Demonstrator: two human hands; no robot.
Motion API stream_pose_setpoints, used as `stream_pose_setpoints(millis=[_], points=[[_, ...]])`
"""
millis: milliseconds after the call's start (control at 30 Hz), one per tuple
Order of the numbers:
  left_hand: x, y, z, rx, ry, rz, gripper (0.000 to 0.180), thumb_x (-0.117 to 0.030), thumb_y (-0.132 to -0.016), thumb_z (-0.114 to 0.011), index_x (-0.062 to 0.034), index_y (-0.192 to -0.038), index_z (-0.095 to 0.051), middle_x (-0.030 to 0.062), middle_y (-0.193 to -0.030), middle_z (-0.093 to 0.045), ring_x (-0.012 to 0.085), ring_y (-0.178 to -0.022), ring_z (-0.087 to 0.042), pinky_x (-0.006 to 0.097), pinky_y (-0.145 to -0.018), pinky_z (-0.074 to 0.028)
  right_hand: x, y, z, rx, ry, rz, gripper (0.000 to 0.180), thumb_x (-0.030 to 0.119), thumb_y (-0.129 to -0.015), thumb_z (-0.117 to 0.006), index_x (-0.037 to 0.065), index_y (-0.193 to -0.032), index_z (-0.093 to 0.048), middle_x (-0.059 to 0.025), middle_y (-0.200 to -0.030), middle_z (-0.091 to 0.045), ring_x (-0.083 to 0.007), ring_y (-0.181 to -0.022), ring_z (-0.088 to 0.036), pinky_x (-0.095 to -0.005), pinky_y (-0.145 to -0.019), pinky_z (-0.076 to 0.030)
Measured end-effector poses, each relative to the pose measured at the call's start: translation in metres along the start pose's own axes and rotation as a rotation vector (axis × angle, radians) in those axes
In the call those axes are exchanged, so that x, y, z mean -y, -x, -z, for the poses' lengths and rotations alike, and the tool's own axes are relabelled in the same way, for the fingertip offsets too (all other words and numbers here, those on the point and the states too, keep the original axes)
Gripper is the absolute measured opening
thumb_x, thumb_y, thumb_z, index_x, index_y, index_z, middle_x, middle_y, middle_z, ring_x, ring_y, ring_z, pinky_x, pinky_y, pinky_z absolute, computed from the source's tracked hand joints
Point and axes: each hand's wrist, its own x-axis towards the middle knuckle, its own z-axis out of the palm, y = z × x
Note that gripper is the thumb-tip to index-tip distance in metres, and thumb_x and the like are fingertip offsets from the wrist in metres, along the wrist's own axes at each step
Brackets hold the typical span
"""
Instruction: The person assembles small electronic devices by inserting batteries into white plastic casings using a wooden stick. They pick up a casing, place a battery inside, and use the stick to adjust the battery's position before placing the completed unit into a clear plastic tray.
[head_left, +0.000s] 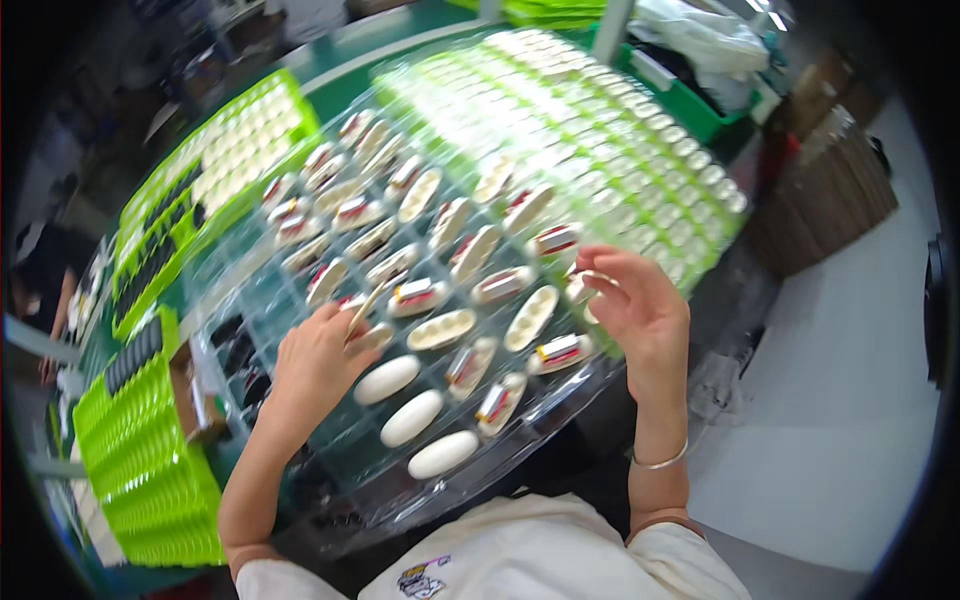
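My left hand [318, 358] is closed in a pinch on a cream oval shell half [366, 308], held edge-on above a clear compartmented tray [262, 318]. At the tray's right side my right hand [645, 308] has thumb and fingers around another cream shell half [580, 288], partly hidden by the fingers. Many cream oval shells lie in the tray. Some carry a silver block with red parts, like this one [560, 352]; others show bare round hollows, like this shell half [442, 329]. Three smooth white oval shells [412, 418] lie in the near compartments.
Behind the tray spreads a wide green tray [560, 110] of pale pieces under clear plastic. Green trays [150, 470] are stacked at left, one with black pieces [140, 355]. Dark pieces [235, 360] fill the tray's left compartments. Stacked cardboard [830, 195] stands at right.
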Motion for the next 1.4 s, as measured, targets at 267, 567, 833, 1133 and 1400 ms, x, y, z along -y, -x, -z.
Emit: stream_pose_setpoints(millis=[267,567,833,1133,1400], points=[[0.001,-0.011,0.031,0.266,0.490,0.206,0.018,-0.012,-0.073,-0.063,0.0000,-0.073,-0.049,0.0089,-0.078,-0.059,0.0163,-0.079,-0.061,0.026,-0.065,-0.046,-0.039,-0.149,0.108,-0.061,0.689,0.068,0.020,0.006,-0.074,-0.058,0.001,-0.094,-0.058,-0.0076,-0.091,-0.061,-0.0161,-0.085,-0.058,-0.0269,-0.075,-0.046],[0.027,-0.017,0.024,0.175,1.208,0.303,0.020,-0.020,-0.085,-0.049,-0.0070,-0.086,-0.035,0.0115,-0.082,-0.058,0.0066,-0.056,-0.049,0.017,-0.043,-0.035,-0.131,-0.338,0.097,0.088,1.433,0.314,0.017,0.005,-0.070,-0.058,0.013,-0.086,-0.062,-0.0067,-0.092,-0.057,-0.0244,-0.091,-0.053,-0.0356,-0.078,-0.043],[0.029,-0.024,0.028,0.311,1.527,0.468,0.012,-0.015,-0.087,-0.039,-0.0064,-0.093,-0.035,0.0196,-0.088,-0.056,0.0024,-0.036,-0.033,0.014,-0.029,-0.021,-0.169,-0.379,0.099,0.140,1.541,0.558,0.013,0.013,-0.061,-0.068,0.009,-0.069,-0.059,-0.0037,-0.087,-0.057,-0.0213,-0.090,-0.052,-0.0333,-0.076,-0.043],[0.029,-0.027,0.026,0.306,1.588,0.415,0.009,-0.013,-0.088,-0.039,-0.0069,-0.092,-0.034,0.0200,-0.091,-0.055,0.0013,-0.037,-0.030,0.014,-0.029,-0.020,-0.169,-0.389,0.106,0.226,1.427,0.455,0.023,0.009,-0.067,-0.062,0.008,-0.087,-0.052,-0.0074,-0.088,-0.056,-0.0239,-0.091,-0.051,-0.0343,-0.077,-0.041],[0.039,-0.024,0.023,0.259,1.509,0.448,0.038,-0.020,-0.081,-0.054,-0.0031,-0.112,-0.040,0.0065,-0.088,-0.055,0.0006,-0.050,-0.043,0.011,-0.036,-0.032,-0.158,-0.380,0.096,0.086,1.383,0.491,0.031,0.010,-0.068,-0.060,0.002,-0.094,-0.046,-0.0137,-0.088,-0.055,-0.0287,-0.079,-0.056,-0.0368,-0.070,-0.046]])
